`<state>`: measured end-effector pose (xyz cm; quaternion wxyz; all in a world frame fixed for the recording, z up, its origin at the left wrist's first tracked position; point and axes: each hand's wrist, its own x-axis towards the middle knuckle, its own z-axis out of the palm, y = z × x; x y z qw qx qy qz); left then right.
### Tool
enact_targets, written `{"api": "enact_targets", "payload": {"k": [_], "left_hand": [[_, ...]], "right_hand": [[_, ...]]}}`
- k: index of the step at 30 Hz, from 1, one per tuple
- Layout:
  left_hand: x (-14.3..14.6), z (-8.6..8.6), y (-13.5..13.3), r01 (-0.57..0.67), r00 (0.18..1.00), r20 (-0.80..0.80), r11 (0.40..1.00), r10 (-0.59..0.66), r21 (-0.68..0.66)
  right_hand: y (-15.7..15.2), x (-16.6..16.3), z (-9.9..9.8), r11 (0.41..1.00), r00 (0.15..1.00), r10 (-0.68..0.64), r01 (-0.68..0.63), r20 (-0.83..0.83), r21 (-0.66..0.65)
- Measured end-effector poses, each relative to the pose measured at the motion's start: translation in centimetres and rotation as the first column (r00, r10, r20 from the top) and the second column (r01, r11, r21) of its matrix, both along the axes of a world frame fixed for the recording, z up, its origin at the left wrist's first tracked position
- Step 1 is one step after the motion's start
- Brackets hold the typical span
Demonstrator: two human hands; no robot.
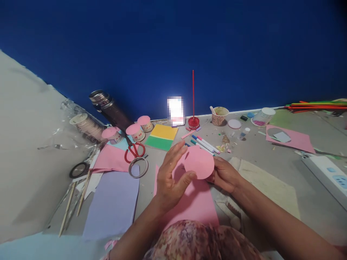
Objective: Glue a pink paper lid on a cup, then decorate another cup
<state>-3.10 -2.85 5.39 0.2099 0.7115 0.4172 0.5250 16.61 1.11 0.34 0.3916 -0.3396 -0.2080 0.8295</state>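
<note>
A round piece of pink paper [200, 164] is raised over the table, its right edge pinched in my right hand [223, 173]. Fingers of that hand are partly hidden behind the paper. My left hand [172, 177] is at the other side, fingers stretched and thumb apart, the thumb tip at the circle's lower left edge. Below both hands lies a larger pink sheet [192, 206]. Just beyond the circle are several felt-tip pens [203, 143].
To the left are red-handled scissors [135, 151], a grey tape roll [138, 167], lilac paper [111, 204], pink-topped paper cups [135, 133] and a dark flask [114, 112]. A lit phone [175, 111] leans on the blue wall. A power strip [329, 177] lies at right.
</note>
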Motion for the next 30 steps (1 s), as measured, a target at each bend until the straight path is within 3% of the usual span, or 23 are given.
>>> {"api": "enact_targets", "payload": {"k": [7,13,18,23,26,30], "left_hand": [[0.0,-0.3,0.1,-0.009,0.971,0.232,0.975,0.061,-0.222],[-0.1,-0.4,0.2,0.011,0.973,0.222,0.946,0.065,-0.324],[-0.6,0.4,0.2,-0.029,0.999,0.023,0.988,0.033,-0.155],[-0.4,1.9,0.8,0.071,0.951,-0.305,0.995,-0.046,0.071],[0.1,2.3,1.2,0.111,0.923,-0.382,0.978,-0.035,0.178],[0.5,2.1,1.6,0.103,0.917,-0.399,0.97,-0.006,0.221]], "right_hand": [[0.0,-0.1,0.6,1.0,1.0,-0.018,0.018,0.011,0.002],[-0.1,-0.1,0.7,0.999,0.999,-0.033,0.032,0.025,0.01],[0.0,0.0,0.5,1.0,0.999,-0.022,0.021,0.05,0.013],[-0.1,-0.1,1.0,1.0,0.997,-0.01,0.009,0.07,0.021],[-0.2,-0.2,1.2,1.0,0.997,-0.013,0.012,0.073,0.017],[-0.1,-0.3,1.5,1.0,0.998,-0.007,0.007,0.057,0.002]]}}
